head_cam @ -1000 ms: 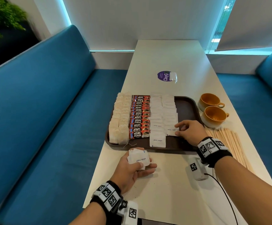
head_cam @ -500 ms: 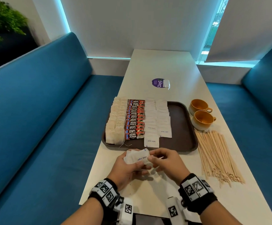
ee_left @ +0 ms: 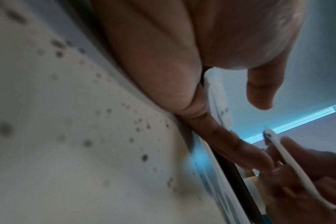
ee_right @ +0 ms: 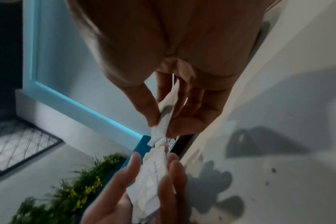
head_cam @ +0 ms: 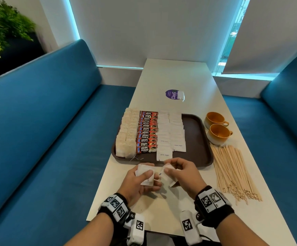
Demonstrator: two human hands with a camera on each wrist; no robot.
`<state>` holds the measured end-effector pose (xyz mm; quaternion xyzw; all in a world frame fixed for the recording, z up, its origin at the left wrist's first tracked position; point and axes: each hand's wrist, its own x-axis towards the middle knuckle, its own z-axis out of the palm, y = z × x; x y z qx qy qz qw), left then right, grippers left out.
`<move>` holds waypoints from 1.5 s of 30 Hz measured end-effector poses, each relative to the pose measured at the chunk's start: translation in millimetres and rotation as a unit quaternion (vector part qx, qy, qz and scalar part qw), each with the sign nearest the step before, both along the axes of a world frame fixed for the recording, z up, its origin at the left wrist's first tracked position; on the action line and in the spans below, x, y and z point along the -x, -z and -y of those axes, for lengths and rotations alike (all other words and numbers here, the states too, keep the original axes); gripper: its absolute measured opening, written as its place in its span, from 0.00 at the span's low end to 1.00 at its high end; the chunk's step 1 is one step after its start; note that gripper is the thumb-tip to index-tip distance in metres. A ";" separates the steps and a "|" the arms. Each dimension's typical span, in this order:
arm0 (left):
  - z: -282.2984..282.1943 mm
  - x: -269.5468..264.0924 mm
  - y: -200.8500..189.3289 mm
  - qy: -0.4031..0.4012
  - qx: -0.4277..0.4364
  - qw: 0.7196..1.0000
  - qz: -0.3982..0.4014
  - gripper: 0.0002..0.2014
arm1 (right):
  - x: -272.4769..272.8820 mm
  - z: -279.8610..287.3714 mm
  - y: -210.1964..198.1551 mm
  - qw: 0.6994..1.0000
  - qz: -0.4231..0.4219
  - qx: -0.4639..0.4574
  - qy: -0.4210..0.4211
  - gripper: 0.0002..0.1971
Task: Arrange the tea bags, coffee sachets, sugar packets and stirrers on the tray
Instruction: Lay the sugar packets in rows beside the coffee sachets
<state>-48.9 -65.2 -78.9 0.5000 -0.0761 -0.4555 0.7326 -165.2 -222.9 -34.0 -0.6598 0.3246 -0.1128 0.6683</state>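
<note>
My left hand [head_cam: 140, 181] grips a small stack of flat white paper sugar packets [head_cam: 145, 174]; my right hand [head_cam: 181, 173] pinches one packet [head_cam: 167, 172] beside it. Both hover just before the brown tray [head_cam: 199, 139], where tea bags [head_cam: 126, 135], glossy coffee sachets [head_cam: 146, 133] and sugar rows [head_cam: 170, 134] lie; wooden stirrers [head_cam: 232, 171] lie loose on the pale table [head_cam: 176, 75] between blue benches [head_cam: 37, 130].

Black wristbands [head_cam: 213, 203], white marker tags, bare forearms

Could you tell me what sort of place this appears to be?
Probably a cafe or office pantry booth: blue upholstered benches flank a long white table holding a brown serving tray of sachets, two orange cups and wooden stirrers.
</note>
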 end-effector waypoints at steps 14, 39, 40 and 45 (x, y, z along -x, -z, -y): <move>0.9 -2.1 10.4 -0.020 0.017 1.000 -0.001 0.24 | 5.3 -7.7 12.0 0.999 0.016 0.050 0.002 0.13; 1.3 -1.0 1.9 -0.006 -0.042 0.999 0.021 0.15 | 16.8 -7.6 12.6 0.999 0.032 0.000 -0.029 0.14; 1.6 -1.5 0.6 -0.008 -0.041 0.999 0.013 0.14 | 16.2 -6.8 13.3 0.999 0.032 0.001 -0.030 0.14; 2.0 -3.4 -4.9 -0.008 -0.017 0.999 -0.045 0.16 | 12.4 9.0 10.7 0.999 0.032 0.025 -0.028 0.15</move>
